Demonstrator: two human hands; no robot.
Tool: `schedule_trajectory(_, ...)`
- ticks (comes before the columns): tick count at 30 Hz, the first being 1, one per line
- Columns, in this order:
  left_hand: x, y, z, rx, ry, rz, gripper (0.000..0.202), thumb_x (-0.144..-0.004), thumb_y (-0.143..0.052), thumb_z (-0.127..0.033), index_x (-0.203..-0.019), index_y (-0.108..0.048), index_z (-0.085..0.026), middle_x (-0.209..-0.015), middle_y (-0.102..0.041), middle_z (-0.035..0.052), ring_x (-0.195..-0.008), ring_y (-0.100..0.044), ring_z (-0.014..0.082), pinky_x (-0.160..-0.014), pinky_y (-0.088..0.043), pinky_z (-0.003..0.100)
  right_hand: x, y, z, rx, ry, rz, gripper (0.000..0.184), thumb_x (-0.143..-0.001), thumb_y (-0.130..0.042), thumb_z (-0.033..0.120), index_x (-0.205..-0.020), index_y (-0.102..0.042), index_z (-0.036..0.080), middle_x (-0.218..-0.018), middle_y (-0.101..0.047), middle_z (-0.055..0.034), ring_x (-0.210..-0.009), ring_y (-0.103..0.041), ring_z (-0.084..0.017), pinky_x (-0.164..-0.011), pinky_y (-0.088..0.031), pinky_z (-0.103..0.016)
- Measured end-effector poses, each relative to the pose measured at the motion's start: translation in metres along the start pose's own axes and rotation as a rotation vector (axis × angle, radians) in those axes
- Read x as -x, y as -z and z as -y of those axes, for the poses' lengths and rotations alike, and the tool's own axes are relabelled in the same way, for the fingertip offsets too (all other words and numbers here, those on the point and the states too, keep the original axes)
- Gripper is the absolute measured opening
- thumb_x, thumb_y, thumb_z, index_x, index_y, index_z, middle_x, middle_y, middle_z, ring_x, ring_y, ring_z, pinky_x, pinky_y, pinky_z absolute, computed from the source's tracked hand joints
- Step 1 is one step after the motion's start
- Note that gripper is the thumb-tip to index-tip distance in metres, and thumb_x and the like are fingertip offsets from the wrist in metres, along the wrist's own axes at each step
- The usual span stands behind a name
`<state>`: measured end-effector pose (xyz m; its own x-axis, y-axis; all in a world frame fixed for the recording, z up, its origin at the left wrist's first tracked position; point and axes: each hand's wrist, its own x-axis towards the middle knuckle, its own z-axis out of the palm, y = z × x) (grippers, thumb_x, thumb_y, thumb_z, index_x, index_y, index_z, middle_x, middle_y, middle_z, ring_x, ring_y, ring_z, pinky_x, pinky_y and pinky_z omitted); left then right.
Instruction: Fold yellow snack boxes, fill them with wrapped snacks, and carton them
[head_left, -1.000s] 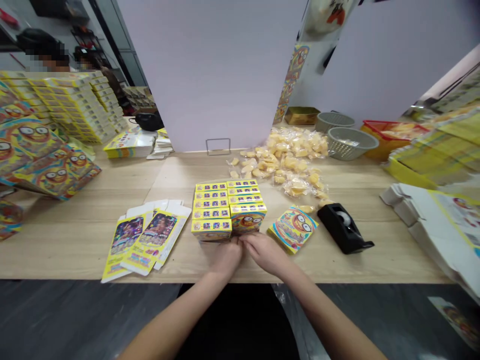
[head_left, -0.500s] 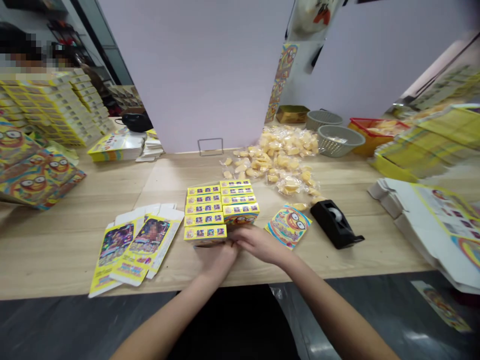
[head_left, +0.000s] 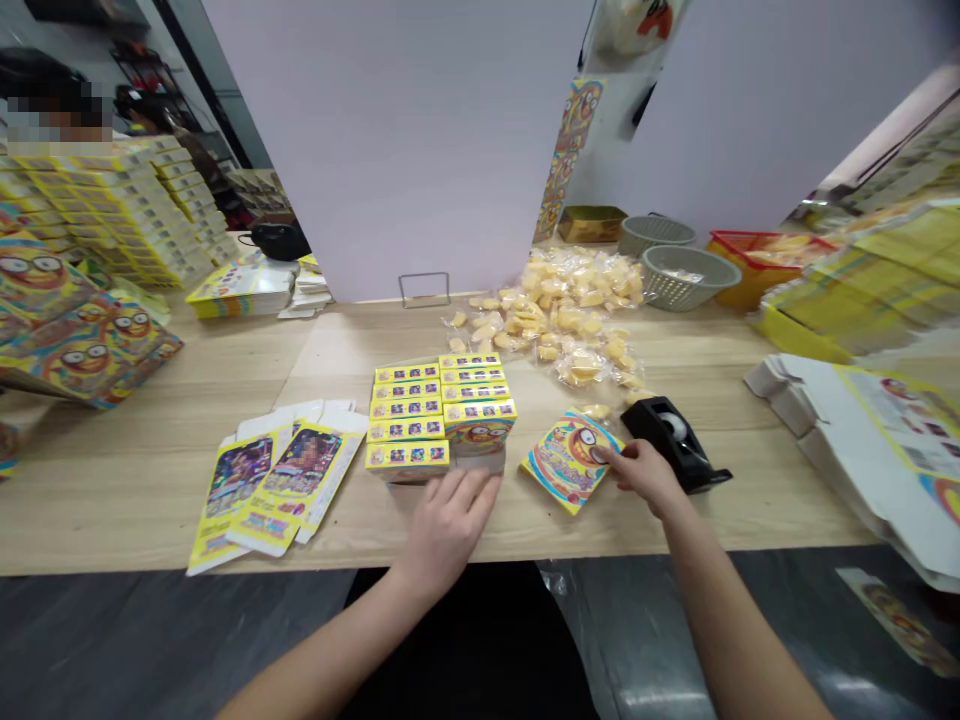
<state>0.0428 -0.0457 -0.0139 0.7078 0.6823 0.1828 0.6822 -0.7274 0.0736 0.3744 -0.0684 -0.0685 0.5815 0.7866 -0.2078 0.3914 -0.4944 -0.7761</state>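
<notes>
A block of several small yellow boxes (head_left: 442,410) stands in two rows on the wooden table (head_left: 150,470). My left hand (head_left: 450,515) lies flat and open on the table just in front of the block, fingertips at its near edge. My right hand (head_left: 645,472) rests to the right, its fingers curled on the right edge of a single colourful box (head_left: 568,460) lying flat. A black tape dispenser (head_left: 671,440) sits right behind that hand.
Flat unfolded cartons (head_left: 277,475) lie left of the block. A heap of bagged yellow snacks (head_left: 570,310) is behind, with grey baskets (head_left: 686,275) and a red basket (head_left: 757,255). Stacks of boxes (head_left: 112,200) stand far left; cartons (head_left: 885,430) right.
My right hand left the front of the box block and moved right onto the single colourful box. My left hand stayed by the block and flattened out.
</notes>
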Motion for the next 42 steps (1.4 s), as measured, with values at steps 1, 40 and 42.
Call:
schedule_trajectory(1,0.007,0.009,0.009,-0.028,-0.019,-0.129,0.039,-0.094,-0.046,-0.017,-0.132,-0.051,-0.027,-0.136,-0.056,0.0085,-0.121,-0.054,0.0239,-0.096,-0.044,0.038,0.004,0.003,0.002,-0.091,-0.042,0.03,0.054,-0.062,-0.077,0.055,-0.093,-0.057,0.016,-0.079,-0.067,-0.0113,-0.069,-0.068,-0.027,-0.05,-0.054,-0.033)
schedule_trajectory(40,0.004,0.053,0.073,-0.033,0.113,-0.114,0.073,-0.084,-0.061,-0.033,-0.147,-0.026,-0.016,-0.154,-0.026,0.0189,-0.143,-0.023,0.0335,-0.113,-0.023,0.057,0.098,-0.094,0.168,0.728,1.186,0.212,0.08,-0.077,-0.068,0.026,-0.146,-0.031,0.008,-0.153,-0.028,-0.022,-0.142,-0.022,-0.038,-0.113,-0.019,-0.059)
schedule_trajectory(42,0.014,0.045,0.083,0.113,0.145,-0.194,0.087,-0.082,-0.064,-0.037,-0.15,-0.014,-0.014,-0.157,-0.018,0.0203,-0.146,-0.015,0.0322,-0.115,-0.024,0.053,0.101,-0.101,0.167,0.733,1.152,0.206,0.084,-0.074,-0.07,0.025,-0.146,-0.031,0.006,-0.153,-0.026,-0.0241,-0.142,-0.021,-0.039,-0.113,-0.017,-0.06)
